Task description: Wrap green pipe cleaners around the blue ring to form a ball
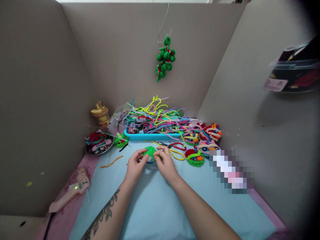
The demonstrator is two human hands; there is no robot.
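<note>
Between my two hands is a small green fuzzy piece point(150, 151), apparently coiled pipe cleaner, with something blue and whitish under it. My left hand point(137, 161) pinches its left side between thumb and fingers. From the other side my right hand point(165, 162) grips its right edge with fingertips. Just behind my right hand lie scissors point(178, 150) with red and yellow handles. An orange pipe cleaner point(112, 162) rests on the blue cloth point(155, 206) left of my left hand, and a short black piece point(123, 147) lies farther back.
A blue tray point(152, 136) heaped with coloured pipe cleaners stands at the back. Several finished fuzzy figures point(195, 158) sit at right. On the left are a metal bowl point(110, 145), a green figure point(121, 141), a tan cup point(101, 113) and a pink glue gun point(72, 193). Grey walls enclose three sides.
</note>
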